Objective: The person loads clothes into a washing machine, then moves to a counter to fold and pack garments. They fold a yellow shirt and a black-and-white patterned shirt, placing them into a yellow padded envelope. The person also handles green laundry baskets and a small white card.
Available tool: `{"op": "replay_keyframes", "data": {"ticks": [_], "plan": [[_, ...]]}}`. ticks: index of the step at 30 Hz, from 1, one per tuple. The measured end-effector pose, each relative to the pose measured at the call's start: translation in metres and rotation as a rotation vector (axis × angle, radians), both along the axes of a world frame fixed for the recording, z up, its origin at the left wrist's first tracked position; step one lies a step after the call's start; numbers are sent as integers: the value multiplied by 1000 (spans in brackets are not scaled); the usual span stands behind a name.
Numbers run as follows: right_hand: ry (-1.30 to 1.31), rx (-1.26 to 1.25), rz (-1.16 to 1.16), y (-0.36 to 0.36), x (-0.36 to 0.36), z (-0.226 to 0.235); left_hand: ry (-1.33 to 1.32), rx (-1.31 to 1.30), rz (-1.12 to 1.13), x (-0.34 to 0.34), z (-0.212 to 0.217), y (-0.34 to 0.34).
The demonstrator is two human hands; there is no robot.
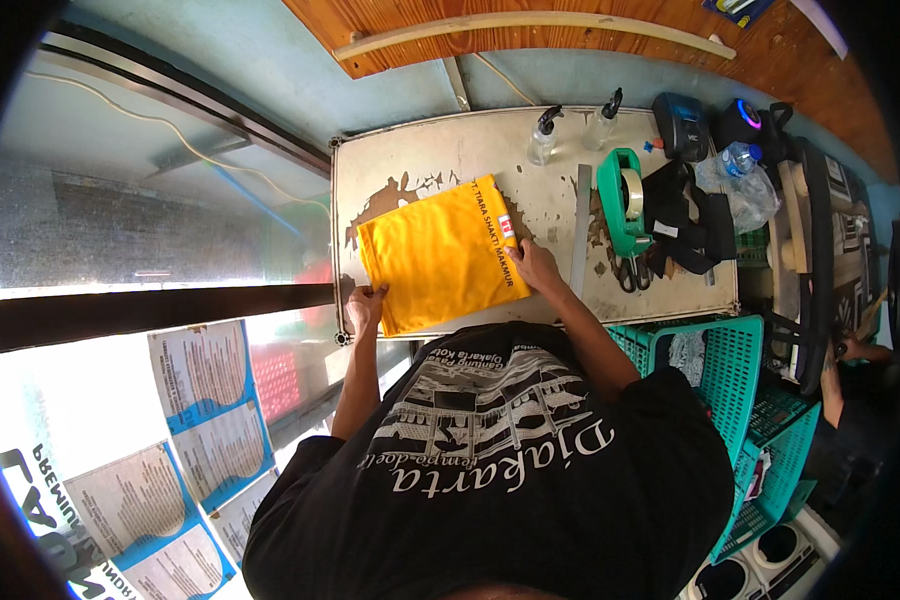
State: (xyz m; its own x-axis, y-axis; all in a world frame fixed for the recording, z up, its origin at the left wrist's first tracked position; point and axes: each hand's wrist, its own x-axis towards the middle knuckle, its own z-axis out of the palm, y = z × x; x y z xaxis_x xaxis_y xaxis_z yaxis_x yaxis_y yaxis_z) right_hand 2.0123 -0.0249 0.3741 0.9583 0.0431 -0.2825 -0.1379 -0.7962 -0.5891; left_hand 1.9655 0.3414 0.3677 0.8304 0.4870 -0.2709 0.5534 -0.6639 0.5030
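Note:
A yellow cloth (440, 262), folded into a neat rectangle, lies tilted on the worn white tabletop (435, 145). Dark lettering and a small red-and-white patch (506, 226) run along its right side. My left hand (366, 304) pinches the cloth's left edge close to its near corner. On the opposite side, my right hand (536, 266) grips the right edge just below the patch, thumb on top and the other fingers partly hidden. Whether the cloth is a shirt cannot be made out.
Right of the cloth lie a metal ruler (580, 230), a green tape dispenser (622, 205), scissors (633, 274) and black fabric (692, 225). Two spray bottles (543, 138) stand at the back. Green baskets (735, 370) sit below the right edge; a glass window (160, 210) borders the left.

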Motion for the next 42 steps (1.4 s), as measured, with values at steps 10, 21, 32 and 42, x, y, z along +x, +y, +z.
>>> {"op": "replay_keyframes", "data": {"ticks": [10,21,32,42], "plan": [[-114,-5,-17,4,-4,-6,-52,-348,-7,-6,-18,22],[-75,-71,7,4,-4,-20,72,-409,-114,-5,-10,34],[-44,-3,-133,9,-16,-12,25,-258,-154,1,-27,34],[-44,-104,-240,31,2,-15,199,-777,-31,10,-8,48]]}}
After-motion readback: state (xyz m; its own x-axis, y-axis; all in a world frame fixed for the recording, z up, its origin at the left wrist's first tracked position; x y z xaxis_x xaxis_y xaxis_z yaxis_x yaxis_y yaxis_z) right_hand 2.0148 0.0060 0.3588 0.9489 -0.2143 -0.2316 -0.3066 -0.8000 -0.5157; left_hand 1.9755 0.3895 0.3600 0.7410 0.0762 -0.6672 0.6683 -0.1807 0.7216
